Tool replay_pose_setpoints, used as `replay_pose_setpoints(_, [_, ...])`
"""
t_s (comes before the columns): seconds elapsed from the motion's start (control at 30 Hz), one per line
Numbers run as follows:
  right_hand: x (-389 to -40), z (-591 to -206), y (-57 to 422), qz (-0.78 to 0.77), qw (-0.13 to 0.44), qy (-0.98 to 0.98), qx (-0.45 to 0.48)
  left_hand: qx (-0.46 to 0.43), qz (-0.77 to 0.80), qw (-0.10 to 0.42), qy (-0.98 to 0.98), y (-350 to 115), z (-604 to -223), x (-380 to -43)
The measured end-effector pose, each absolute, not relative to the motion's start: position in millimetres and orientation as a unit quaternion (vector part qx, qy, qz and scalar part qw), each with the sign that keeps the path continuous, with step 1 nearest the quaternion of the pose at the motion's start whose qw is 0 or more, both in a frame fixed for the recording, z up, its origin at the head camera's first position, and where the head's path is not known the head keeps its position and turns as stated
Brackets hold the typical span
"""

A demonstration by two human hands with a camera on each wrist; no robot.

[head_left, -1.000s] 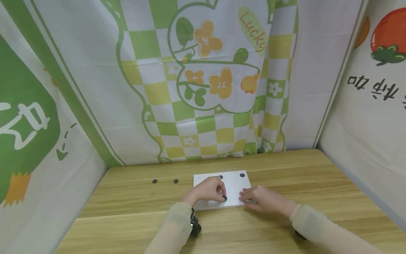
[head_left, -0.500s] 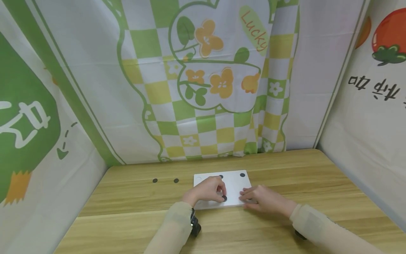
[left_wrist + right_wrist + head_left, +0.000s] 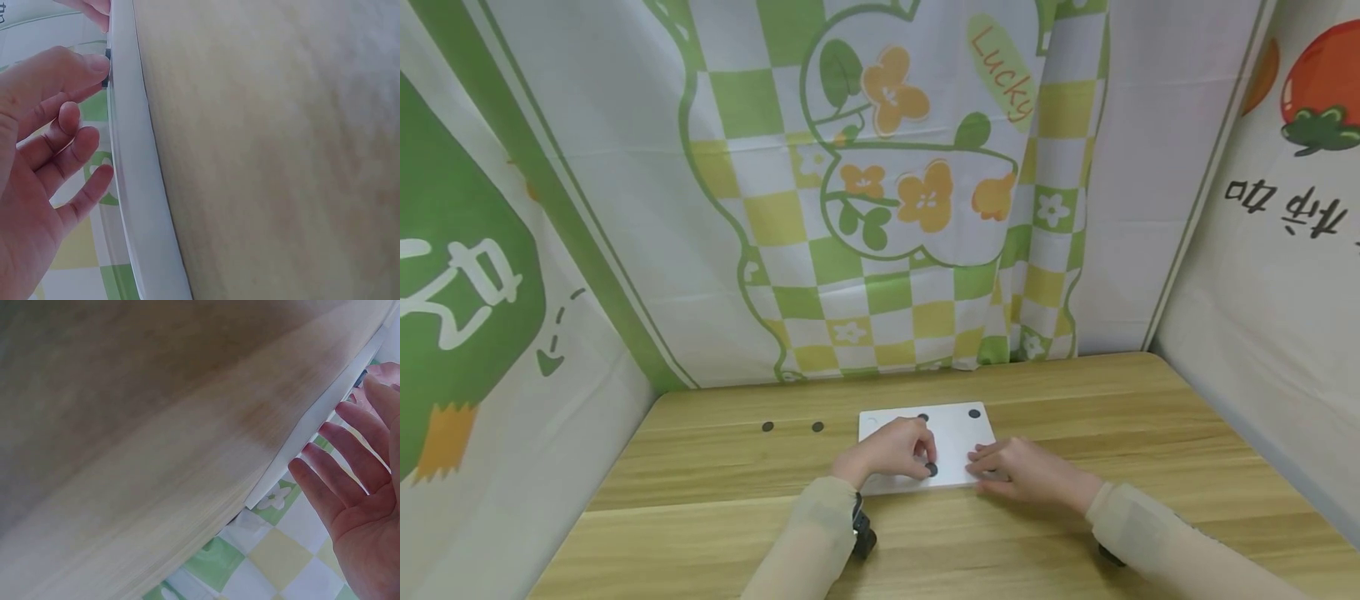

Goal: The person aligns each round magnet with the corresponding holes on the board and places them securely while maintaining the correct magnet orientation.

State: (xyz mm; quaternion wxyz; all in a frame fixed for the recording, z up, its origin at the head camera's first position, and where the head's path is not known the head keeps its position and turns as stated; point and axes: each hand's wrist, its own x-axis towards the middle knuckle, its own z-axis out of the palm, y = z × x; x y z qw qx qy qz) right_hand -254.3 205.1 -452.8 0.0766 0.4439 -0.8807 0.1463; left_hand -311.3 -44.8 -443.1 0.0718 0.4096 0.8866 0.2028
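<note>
A flat white board (image 3: pixel 955 433) lies on the wooden table. My left hand (image 3: pixel 891 450) reaches over its left half and pinches a small black disc (image 3: pixel 932 470) between thumb and forefinger, at the board's surface near its front edge. In the left wrist view that disc (image 3: pixel 106 67) shows edge-on against the board, while the other fingers of the left hand (image 3: pixel 44 150) stay off it. My right hand (image 3: pixel 1018 471) rests its fingertips on the board's front right corner, fingers fairly straight. Two more black discs sit along the back of the board, one in the middle (image 3: pixel 923 417), one at right (image 3: pixel 974 413).
Left of the board, two black discs (image 3: pixel 767 427) lie apart on the table (image 3: pixel 700 475). A faint round mark (image 3: pixel 872 421) shows at the board's back left corner. Printed cloth (image 3: pixel 880 292) hangs behind the table and along both sides.
</note>
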Motion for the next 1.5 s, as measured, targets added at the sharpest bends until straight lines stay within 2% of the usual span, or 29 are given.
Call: replay_pose_setpoints(1.5, [-256.2,-456.0,207.0,0.138,0.096,-0.876,0.452,0.408,0.224,0.076,0.882,-48.9,-445.4,-313.1])
